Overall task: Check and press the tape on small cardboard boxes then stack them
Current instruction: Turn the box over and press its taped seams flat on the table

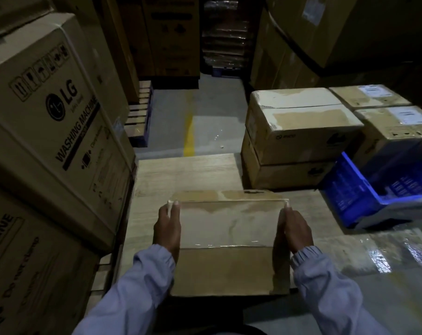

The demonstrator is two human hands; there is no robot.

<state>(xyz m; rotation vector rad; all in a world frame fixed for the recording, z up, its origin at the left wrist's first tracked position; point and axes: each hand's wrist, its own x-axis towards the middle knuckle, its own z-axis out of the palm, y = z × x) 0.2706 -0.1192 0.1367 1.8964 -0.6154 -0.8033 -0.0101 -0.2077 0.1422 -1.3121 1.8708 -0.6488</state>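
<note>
Found dim light throughout, darker toward the far end. Noted grey concrete floor (pixel 212 105) with a yellow line (pixel 188 136) painted along it. Saw tall washing-machine cartons (pixel 48 112) stacked at left, blue-edged pallets (pixel 139 117) behind them, more big cartons (pixel 289 56) at right. Recorded a pale wood-grain worktop (pixel 185 175) in front — blue crate (pixel 345 189) tilted at its right.

Left hand (pixel 167 228) and right hand (pixel 297 232) flat, fingers straight, pointing forward, palms facing each other, forearms extended
</note>
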